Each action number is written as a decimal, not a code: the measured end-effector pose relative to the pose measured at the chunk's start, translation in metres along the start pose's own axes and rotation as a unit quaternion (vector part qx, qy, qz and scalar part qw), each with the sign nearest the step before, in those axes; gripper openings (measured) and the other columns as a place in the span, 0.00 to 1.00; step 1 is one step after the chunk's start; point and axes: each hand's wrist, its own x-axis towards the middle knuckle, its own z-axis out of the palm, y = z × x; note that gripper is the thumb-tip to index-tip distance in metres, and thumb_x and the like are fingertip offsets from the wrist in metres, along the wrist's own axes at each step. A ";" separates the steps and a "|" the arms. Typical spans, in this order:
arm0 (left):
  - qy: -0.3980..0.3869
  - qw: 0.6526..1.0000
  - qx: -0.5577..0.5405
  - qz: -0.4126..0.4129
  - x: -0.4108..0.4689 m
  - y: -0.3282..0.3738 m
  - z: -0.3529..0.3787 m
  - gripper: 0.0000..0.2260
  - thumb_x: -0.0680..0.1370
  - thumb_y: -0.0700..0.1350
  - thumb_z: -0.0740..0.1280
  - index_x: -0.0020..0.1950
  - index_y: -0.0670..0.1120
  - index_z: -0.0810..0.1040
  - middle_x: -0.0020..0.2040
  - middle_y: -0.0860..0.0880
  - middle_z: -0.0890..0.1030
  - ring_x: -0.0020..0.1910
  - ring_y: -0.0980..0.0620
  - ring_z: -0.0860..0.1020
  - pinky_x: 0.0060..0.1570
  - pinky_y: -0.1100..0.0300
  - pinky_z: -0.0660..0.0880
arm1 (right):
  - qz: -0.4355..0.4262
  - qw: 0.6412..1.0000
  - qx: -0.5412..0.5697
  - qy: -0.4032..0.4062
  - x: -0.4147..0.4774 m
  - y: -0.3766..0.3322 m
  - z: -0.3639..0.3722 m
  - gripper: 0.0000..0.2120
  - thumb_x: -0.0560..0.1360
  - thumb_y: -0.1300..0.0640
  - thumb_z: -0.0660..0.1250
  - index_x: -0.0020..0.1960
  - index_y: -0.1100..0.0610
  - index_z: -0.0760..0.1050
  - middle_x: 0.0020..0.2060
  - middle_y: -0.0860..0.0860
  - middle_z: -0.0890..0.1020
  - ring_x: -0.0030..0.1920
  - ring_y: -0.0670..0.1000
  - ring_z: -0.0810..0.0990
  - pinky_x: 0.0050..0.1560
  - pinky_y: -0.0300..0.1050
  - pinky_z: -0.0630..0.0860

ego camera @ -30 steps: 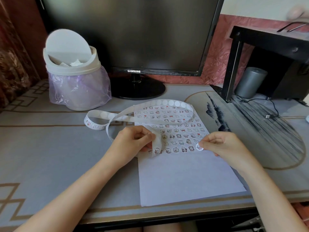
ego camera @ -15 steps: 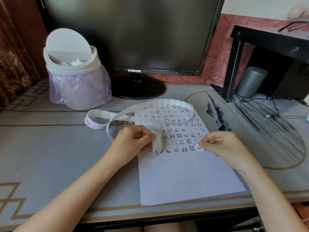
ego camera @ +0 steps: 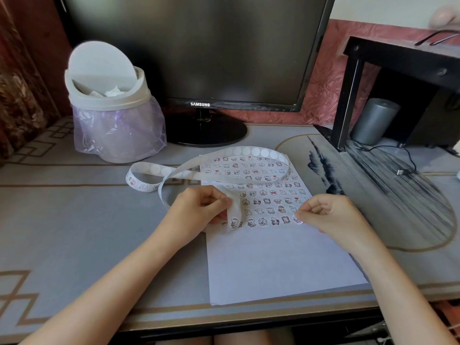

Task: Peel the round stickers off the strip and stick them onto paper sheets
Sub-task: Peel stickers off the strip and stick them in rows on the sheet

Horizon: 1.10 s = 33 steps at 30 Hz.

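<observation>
Two bare hands worked over a white paper sheet (ego camera: pixel 273 265) lying on a grey desk (ego camera: pixel 74 232). The left hand (ego camera: pixel 199 207) pinched the end of a long white sticker strip (ego camera: pixel 234 215) between curled thumb and fingers. The strip looped away beyond that hand and across the sheet's far edge. The right hand (ego camera: pixel 331 212), fingers curled, pinched one round sticker (ego camera: pixel 298 220) at its fingertips, at the end of the nearest of the rows of stuck stickers (ego camera: pixel 261 195). These rows filled the sheet between and beyond both hands. Farther beyond the left hand stood a lidded bin (ego camera: pixel 112 108) and a dark monitor (ego camera: pixel 194 46).
</observation>
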 end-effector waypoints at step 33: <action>-0.001 1.000 0.001 0.001 0.001 -0.001 0.000 0.07 0.78 0.43 0.67 0.40 0.44 0.79 0.38 0.46 0.84 0.31 0.61 0.79 0.31 0.71 0.73 | -0.017 0.998 -0.006 0.052 0.004 0.008 0.003 0.06 0.71 0.61 0.73 0.39 0.55 0.77 0.33 0.51 0.77 0.31 0.49 0.71 0.33 0.42 0.66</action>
